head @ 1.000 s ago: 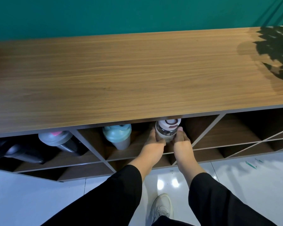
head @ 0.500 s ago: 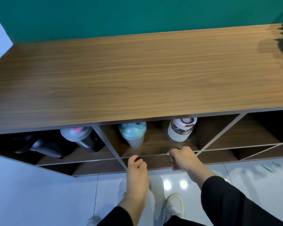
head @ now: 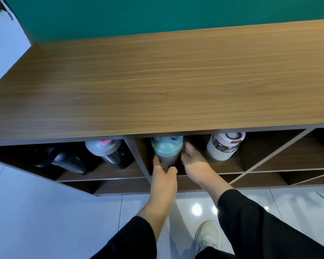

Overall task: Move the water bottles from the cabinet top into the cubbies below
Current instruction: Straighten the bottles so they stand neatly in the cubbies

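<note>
The wooden cabinet top [head: 166,85] is bare. In the middle cubby stands a teal-lidded bottle [head: 166,149], with my left hand [head: 164,177] curled around its lower left side and my right hand [head: 194,161] against its right side. A clear bottle with a white and pink lid [head: 223,146] stands to the right in the same cubby, untouched. In the left cubby a dark bottle with a grey lid and pink cap [head: 107,151] stands beside a black bottle [head: 64,160] lying tilted.
Diagonal dividers split the cubbies [head: 275,152] on the right. A lower shelf row [head: 120,186] runs beneath. White glossy floor tiles [head: 45,221] lie below, with my white shoe [head: 207,234] on them. A teal wall [head: 157,14] rises behind the cabinet.
Both hands let go of the white-lidded bottle, drew back to the shelf edge, then reached left and now close on the teal-lidded bottle. The view shifted left.
</note>
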A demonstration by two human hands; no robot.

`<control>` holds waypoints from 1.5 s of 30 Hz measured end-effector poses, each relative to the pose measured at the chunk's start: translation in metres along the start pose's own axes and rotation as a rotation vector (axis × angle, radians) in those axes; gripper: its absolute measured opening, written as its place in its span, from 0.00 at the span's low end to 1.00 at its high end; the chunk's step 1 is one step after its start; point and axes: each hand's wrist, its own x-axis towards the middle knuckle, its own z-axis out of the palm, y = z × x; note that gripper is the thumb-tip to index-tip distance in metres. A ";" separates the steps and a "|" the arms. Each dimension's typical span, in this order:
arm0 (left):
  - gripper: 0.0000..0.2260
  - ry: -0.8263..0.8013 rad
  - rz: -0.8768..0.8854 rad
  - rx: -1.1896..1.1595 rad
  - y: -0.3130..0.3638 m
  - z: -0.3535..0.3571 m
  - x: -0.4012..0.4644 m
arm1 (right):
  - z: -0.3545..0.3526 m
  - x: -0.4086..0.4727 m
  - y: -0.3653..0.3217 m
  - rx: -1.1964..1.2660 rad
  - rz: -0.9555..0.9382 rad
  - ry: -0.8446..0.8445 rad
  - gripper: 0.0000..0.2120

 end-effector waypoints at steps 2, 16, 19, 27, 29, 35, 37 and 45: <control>0.32 0.011 -0.003 -0.001 0.002 -0.001 0.007 | -0.002 -0.006 0.002 0.012 0.006 0.046 0.23; 0.28 -0.059 -0.005 0.010 0.004 -0.002 0.018 | -0.002 -0.023 0.005 0.020 0.053 0.022 0.25; 0.28 -0.079 -0.004 0.035 0.006 -0.003 0.016 | -0.004 -0.025 0.005 0.008 0.061 0.022 0.25; 0.26 -0.154 -0.157 0.141 -0.001 -0.018 -0.005 | -0.004 -0.037 0.017 -0.126 0.211 0.083 0.20; 0.20 -0.172 -0.264 0.111 -0.011 -0.033 -0.021 | -0.006 -0.046 0.013 -0.089 0.310 0.060 0.13; 0.13 0.096 -0.364 -0.176 -0.023 -0.114 -0.034 | 0.032 -0.094 -0.026 -0.424 0.187 -0.444 0.11; 0.18 0.191 -0.308 -0.205 -0.019 -0.137 -0.030 | 0.064 -0.098 -0.035 -0.449 0.051 -0.455 0.17; 0.30 0.168 -0.141 -0.193 0.003 -0.153 -0.012 | 0.161 -0.068 -0.069 0.018 0.037 -0.192 0.36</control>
